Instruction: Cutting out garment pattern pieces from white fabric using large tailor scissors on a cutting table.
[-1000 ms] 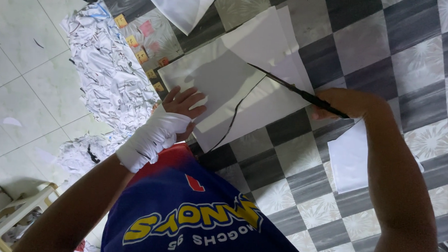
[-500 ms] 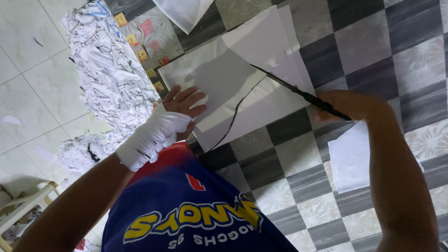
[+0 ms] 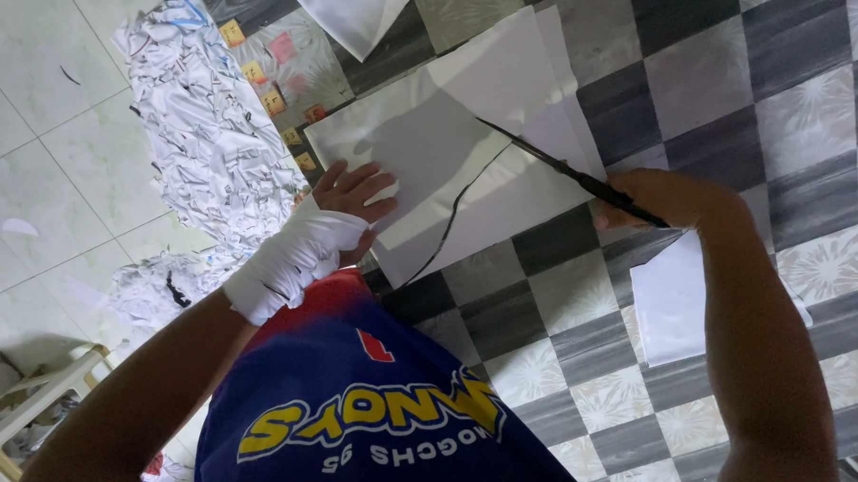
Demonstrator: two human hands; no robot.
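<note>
Grey-and-white checkered flooring (image 3: 578,341) fills most of the head view, meeting plain pale tiles (image 3: 44,114) on one side. Along that border lies a long heap of crumpled paper scraps (image 3: 204,138), with a few small coloured notes (image 3: 264,74) scattered beside it. A large white sheet (image 3: 422,155) rests flat on the checkered floor, with more white sheets stacked under it and fanning out past its far edge. A dark curved cut line runs through the sheet from its near edge towards the middle.

The left hand (image 3: 349,205), its wrist wrapped in a white bandage (image 3: 290,265), presses flat on the sheet near the corner, fingers spread and holding nothing. The right hand (image 3: 663,197) is closed around the handle of a long black cutting tool (image 3: 565,170), probably scissors, whose thin blade reaches out across the sheet and meets the paper near its centre. Whether the blades are parted I cannot tell.

Another smaller white sheet (image 3: 674,297) lies on the floor just beside the right forearm, partly hidden by it. One more white piece (image 3: 351,10) sits at the top edge of the view. Below, the person's blue and red shirt (image 3: 366,410) fills the foreground, and a pale plastic stool (image 3: 24,407) stands at the lower corner.
</note>
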